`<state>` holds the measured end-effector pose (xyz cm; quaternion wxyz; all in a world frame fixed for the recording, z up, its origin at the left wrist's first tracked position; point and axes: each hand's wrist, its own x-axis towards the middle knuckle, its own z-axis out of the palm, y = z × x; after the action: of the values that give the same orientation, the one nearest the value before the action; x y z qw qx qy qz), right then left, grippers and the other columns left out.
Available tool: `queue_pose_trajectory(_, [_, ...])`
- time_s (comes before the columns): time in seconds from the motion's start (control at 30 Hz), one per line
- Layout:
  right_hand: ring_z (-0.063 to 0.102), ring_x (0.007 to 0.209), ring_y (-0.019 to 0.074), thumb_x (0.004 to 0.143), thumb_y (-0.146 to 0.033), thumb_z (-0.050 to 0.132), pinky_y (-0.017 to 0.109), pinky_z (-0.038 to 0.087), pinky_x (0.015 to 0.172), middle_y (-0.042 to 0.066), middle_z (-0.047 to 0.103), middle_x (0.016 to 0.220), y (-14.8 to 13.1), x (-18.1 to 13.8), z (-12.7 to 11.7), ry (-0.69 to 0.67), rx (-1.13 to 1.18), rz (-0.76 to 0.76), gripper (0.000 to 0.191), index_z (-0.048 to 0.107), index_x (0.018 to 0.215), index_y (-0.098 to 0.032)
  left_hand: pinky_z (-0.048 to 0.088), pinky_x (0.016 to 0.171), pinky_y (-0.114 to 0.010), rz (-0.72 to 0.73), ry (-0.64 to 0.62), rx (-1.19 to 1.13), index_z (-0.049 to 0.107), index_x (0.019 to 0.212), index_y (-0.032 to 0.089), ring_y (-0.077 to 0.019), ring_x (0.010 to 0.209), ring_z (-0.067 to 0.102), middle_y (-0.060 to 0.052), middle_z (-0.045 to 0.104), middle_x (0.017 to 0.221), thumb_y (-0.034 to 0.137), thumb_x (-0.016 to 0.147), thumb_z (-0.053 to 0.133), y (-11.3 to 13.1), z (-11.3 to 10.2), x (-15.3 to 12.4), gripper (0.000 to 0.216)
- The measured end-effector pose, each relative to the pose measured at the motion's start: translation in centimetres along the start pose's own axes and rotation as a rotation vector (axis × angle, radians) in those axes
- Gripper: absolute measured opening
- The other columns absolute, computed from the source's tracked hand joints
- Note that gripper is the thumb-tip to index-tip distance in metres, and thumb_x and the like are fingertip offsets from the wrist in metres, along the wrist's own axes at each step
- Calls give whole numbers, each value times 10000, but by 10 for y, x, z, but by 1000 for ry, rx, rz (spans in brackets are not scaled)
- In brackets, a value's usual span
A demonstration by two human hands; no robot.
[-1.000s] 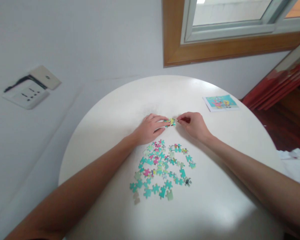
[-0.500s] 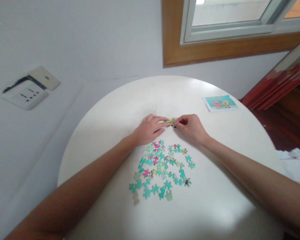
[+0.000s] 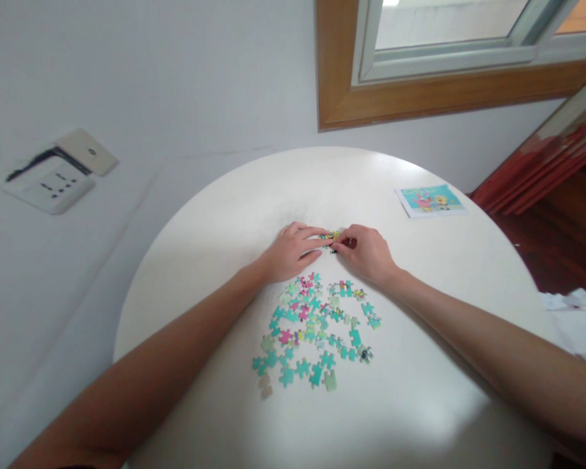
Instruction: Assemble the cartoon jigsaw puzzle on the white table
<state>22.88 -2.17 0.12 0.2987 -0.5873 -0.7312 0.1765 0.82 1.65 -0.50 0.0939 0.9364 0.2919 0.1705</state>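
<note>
A small joined cluster of yellow and teal puzzle pieces (image 3: 330, 236) lies flat on the white round table (image 3: 200, 247). My left hand (image 3: 293, 251) rests beside it with fingers stretched out, the fingertips on the cluster's left part. At the cluster's right edge, my right hand (image 3: 366, 253) has thumb and forefinger pinched together on a puzzle piece, mostly hidden by the fingers. Nearer to me, many loose puzzle pieces (image 3: 315, 374) in teal, pink and pale green are spread out, some touching or overlapping.
A picture card (image 3: 433, 200) with cartoon figures lies at the table's far right. Behind the table stands a white wall with a socket (image 3: 53, 184) and a wood-framed window (image 3: 371, 104). A red curtain (image 3: 537, 172) hangs at the right.
My right hand has shifted slightly left and toward me along the cluster's edge, still pinching. My left hand has stayed in place, and the loose pieces look unmoved.
</note>
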Motion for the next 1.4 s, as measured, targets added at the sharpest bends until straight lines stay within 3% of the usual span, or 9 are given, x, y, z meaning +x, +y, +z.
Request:
queue_pose_trajectory(0.37, [553,738,158,905,-206,578,298,388,695,44,663,871,8,3,-5,-59,0,-119,201,779,914,-217,364,1068,-448,7,-1,6,568,1393,383,-237,1246,485,15,590,1423,333,1024,466,-1,1,0,386])
queue_pose_trajectory(0.63, [570,732,140,840,-112,548,275,415,696,45,665,940,10,-1,-7,-67,44,-200,263,773,942,-200,360,1067,-460,-17,-6,9,586,1373,377,-241,1239,480,14,589,1424,323,1018,481,1,1,-1,374])
queue_pose_trajectory(0.97, [605,825,172,866,-116,487,291,411,727,68,677,974,-1,-6,-13,-111,-87,-245,320,780,965,-200,353,1078,-465,-34,-15,13,586,1373,372,-246,1246,465,23,582,1432,350,1026,470,2,0,-1,367])
queue_pose_trajectory(1.2, [601,791,171,825,-73,500,298,428,755,64,686,909,6,0,-22,-27,-37,-172,276,749,896,-169,344,1081,-460,-33,-32,18,534,1418,397,-244,1248,459,28,570,1442,354,1036,450,2,0,0,393])
queue_pose_trajectory(1.3, [596,774,155,835,-67,505,289,427,748,53,690,923,-1,-3,-29,-109,-20,-231,271,739,913,-180,344,1080,-458,-26,-30,23,547,1408,392,-247,1254,443,27,562,1447,371,1047,422,1,0,-1,382])
queue_pose_trajectory(1.4, [597,793,143,858,-66,510,279,418,746,40,696,951,-17,-10,-40,-283,0,-351,253,720,915,-194,341,1081,-455,-13,-27,26,585,1367,407,-248,1253,434,34,552,1448,395,1049,416,1,0,-3,361])
